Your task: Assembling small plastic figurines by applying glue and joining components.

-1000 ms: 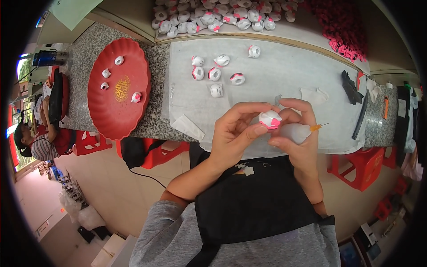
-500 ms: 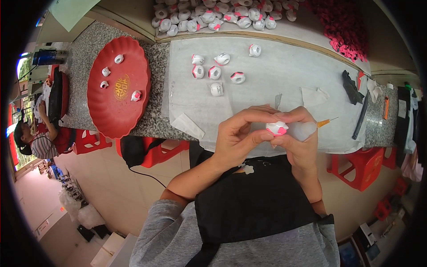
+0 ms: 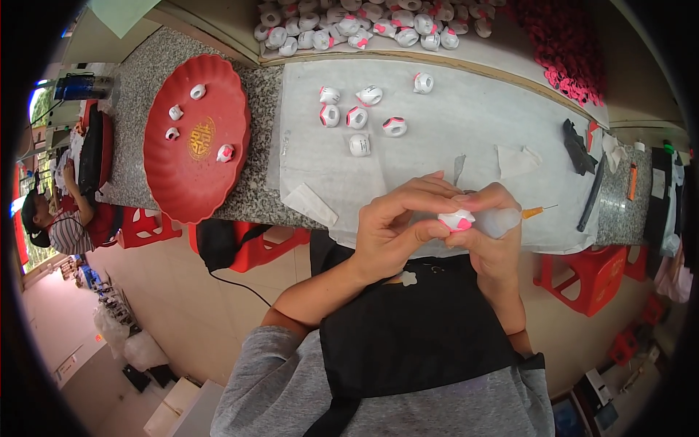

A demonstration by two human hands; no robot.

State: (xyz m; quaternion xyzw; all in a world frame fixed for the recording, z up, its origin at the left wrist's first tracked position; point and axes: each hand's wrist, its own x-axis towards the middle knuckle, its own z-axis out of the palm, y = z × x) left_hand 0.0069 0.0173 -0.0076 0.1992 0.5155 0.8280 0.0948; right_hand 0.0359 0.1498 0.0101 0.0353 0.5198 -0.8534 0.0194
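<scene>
A small white cat-head piece with a pink bow point(image 3: 456, 221) sits pinched between the fingertips of my left hand point(image 3: 400, 222). My right hand point(image 3: 496, 231) has its thumb and forefinger against the same piece. Tucked in the right hand is a translucent dispensing bottle point(image 3: 502, 221) with an orange needle tip point(image 3: 534, 213) pointing away to the right. Both hands are close together over the near edge of the white paper sheet point(image 3: 437, 146). Several white pieces with pink rims, one of them a round-holed piece point(image 3: 395, 127), lie on the sheet beyond my hands.
At the left, a red scalloped tray point(image 3: 167, 182) holds several white pieces. Piled white pieces point(image 3: 349, 25) and a pink heap point(image 3: 571, 58) fill the back shelf. Black scraps point(image 3: 579, 148) and a dark rod point(image 3: 592, 195) lie at right. Another person point(image 3: 65, 218) sits far left.
The whole view has shifted slightly. Both hands keep their hold on the white piece, with hardly any movement of the fingers.
</scene>
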